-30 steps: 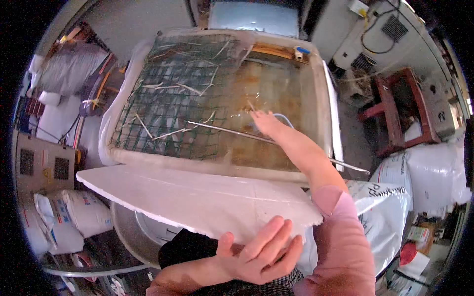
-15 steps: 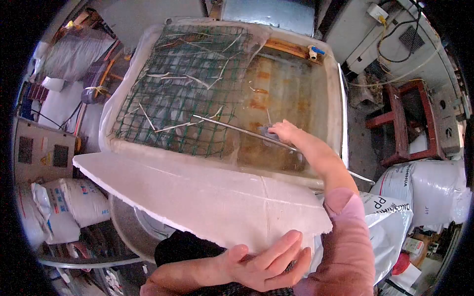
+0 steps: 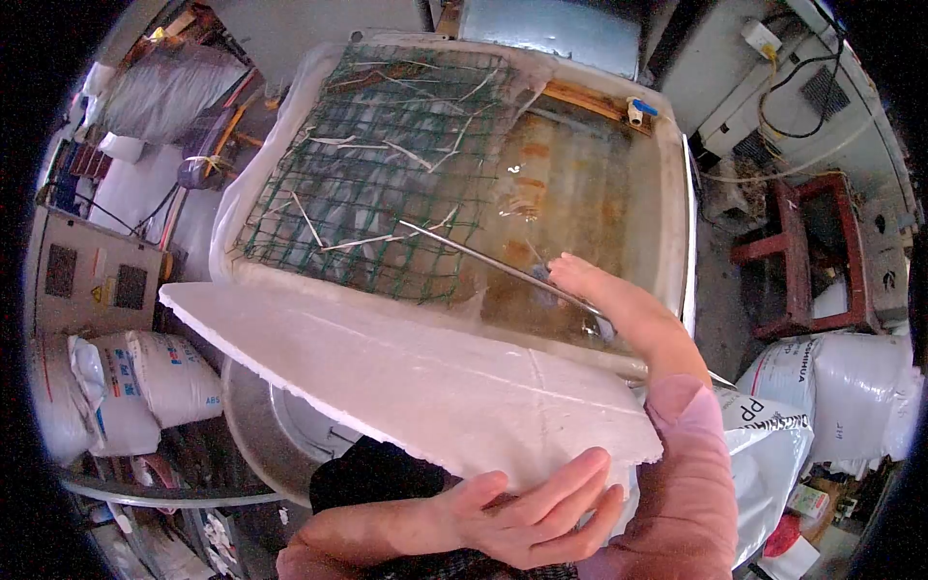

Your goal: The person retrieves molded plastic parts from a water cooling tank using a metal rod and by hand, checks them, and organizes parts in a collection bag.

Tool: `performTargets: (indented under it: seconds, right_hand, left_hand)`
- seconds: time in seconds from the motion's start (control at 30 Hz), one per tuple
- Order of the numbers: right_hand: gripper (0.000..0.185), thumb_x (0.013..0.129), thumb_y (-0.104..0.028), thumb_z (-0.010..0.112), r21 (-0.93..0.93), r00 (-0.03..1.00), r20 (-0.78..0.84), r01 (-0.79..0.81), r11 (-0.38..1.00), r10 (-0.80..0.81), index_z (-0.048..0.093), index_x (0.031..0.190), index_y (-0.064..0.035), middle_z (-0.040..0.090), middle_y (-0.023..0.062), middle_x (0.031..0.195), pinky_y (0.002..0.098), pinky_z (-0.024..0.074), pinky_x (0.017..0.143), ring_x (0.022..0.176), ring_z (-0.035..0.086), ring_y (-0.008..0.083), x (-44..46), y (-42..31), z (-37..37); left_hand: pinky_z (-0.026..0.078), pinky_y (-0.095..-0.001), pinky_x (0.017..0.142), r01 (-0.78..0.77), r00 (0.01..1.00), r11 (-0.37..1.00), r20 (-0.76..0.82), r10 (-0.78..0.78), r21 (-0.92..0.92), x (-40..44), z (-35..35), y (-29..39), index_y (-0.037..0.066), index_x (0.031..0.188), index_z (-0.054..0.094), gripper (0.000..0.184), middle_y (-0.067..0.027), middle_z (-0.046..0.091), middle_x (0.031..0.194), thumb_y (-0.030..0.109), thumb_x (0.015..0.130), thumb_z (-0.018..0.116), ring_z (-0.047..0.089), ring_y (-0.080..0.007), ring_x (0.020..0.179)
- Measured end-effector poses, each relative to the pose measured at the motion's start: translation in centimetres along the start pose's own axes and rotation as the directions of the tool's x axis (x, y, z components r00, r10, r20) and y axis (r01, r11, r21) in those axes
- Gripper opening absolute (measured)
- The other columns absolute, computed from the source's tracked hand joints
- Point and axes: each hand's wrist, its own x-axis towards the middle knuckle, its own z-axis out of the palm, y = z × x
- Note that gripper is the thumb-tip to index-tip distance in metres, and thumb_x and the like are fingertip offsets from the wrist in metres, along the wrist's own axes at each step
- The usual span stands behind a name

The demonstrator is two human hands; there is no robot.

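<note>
My right hand reaches over the open side of a water tank, its fingers closed at the water around a small grey-blue thing too unclear to name. Beside those fingers a thin metal rod slants across the tank, its far end over a green mesh. Another small pale thing shows in the water near the rod's lower end. My left hand is palm up with fingers apart and nothing in it, close to the near edge of a white foam board along the tank's front.
Several white strips lie on the mesh. A blue-handled valve sits in the tank's far right corner. White sacks stand at left, more sacks at right, behind them a reddish-brown frame. A round tub is below the board.
The whole view has shifted slightly to the right. My right hand has come a little nearer to me, still beside the rod. My left hand keeps its open pose.
</note>
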Motion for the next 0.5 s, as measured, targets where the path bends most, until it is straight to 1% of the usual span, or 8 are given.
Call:
performTargets:
  seconds: [0.03,0.07,0.1,0.17,0.23,0.37,0.43,0.5]
  right_hand:
    - [0.028,0.070,-0.033,0.070,-0.071,0.999,-0.040,-0.034,0.997,0.031,0.067,0.087,-0.0109,0.064,0.0053,0.100,0.0419,0.0411,0.084,0.103,0.056,0.0231,-0.2,-0.1,-0.2]
    - [0.028,0.070,-0.033,0.070,-0.071,0.999,-0.038,-0.032,0.997,0.029,0.067,0.087,-0.0109,0.064,0.0053,0.100,0.0419,0.0411,0.084,0.103,0.056,0.0231,0.1,0.1,0.3]
    - [0.034,0.062,-0.037,0.074,-0.097,0.998,-0.042,-0.049,0.994,0.045,0.067,0.085,-0.0140,0.063,0.0039,0.095,0.0401,0.0389,0.085,0.102,0.054,0.0222,0.5,0.3,0.7]
    - [0.041,0.054,-0.042,0.079,-0.121,0.997,-0.046,-0.068,0.990,0.063,0.067,0.084,-0.0172,0.063,0.0025,0.090,0.0384,0.0368,0.085,0.102,0.052,0.0213,0.2,0.3,0.8]
    - [0.038,0.052,-0.042,0.079,-0.027,0.996,-0.091,-0.011,1.000,0.009,0.068,0.080,-0.0191,0.063,0.0020,0.086,0.0384,0.0358,0.083,0.101,0.052,0.0200,-0.9,0.1,0.0]
    - [0.040,0.051,-0.044,0.079,0.014,0.997,-0.068,-0.033,0.999,0.033,0.069,0.080,-0.0191,0.063,0.0020,0.085,0.0393,0.0352,0.085,0.102,0.052,0.0202,-2.1,-0.2,-1.0]
    - [0.042,0.051,-0.044,0.080,-0.003,0.996,0.067,-0.053,0.999,0.053,0.069,0.083,-0.0195,0.063,0.0022,0.086,0.0395,0.0343,0.087,0.103,0.051,0.0206,-2.2,0.0,-1.6]
    - [0.041,0.051,-0.044,0.079,-0.017,0.995,0.076,-0.059,0.998,0.060,0.070,0.083,-0.0188,0.064,0.0026,0.087,0.0396,0.0340,0.088,0.103,0.051,0.0210,-2.9,0.0,-1.9]
  left_hand:
    - [0.008,-0.0603,0.106,0.031,0.999,0.999,-0.021,-0.032,-0.026,0.1,0.1,0.1,0.026,0.104,0.053,0.020,0.0048,0.060,0.105,0.034,0.086,0.051,0.051,-0.0103,0.112]
    - [0.008,-0.0557,0.108,0.063,0.997,0.997,-0.041,-0.065,-0.054,0.1,0.1,0.1,0.022,0.102,0.055,0.020,0.0031,0.061,0.107,0.032,0.086,0.047,0.051,-0.0087,0.115]
    - [0.008,-0.0557,0.108,0.065,0.997,0.996,-0.040,-0.068,-0.055,0.2,0.1,0.2,0.022,0.102,0.055,0.020,0.0031,0.061,0.107,0.032,0.086,0.047,0.051,-0.0087,0.115]
    - [0.007,-0.0560,0.108,0.085,0.995,0.994,-0.040,-0.088,-0.068,0.2,0.1,0.3,0.022,0.103,0.054,0.021,0.0027,0.061,0.107,0.032,0.086,0.047,0.051,-0.0093,0.115]
    - [0.007,-0.0563,0.108,0.078,0.996,0.995,-0.048,-0.082,-0.066,0.1,0.2,0.2,0.022,0.102,0.054,0.020,0.0028,0.061,0.107,0.032,0.086,0.048,0.051,-0.0095,0.115]
    - [0.007,-0.0570,0.108,0.072,0.996,0.996,-0.050,-0.074,-0.051,0.1,0.3,0.2,0.022,0.098,0.054,0.017,0.0026,0.061,0.106,0.031,0.085,0.050,0.052,-0.0098,0.115]
    - [0.007,-0.0573,0.108,0.071,0.996,0.996,-0.056,-0.073,-0.048,0.2,0.2,0.3,0.022,0.098,0.054,0.016,0.0025,0.061,0.105,0.031,0.084,0.050,0.052,-0.0098,0.114]
    - [0.007,-0.0575,0.107,0.069,0.996,0.997,-0.060,-0.072,-0.045,0.2,0.1,0.4,0.022,0.097,0.054,0.016,0.0024,0.061,0.104,0.030,0.084,0.051,0.052,-0.0099,0.114]
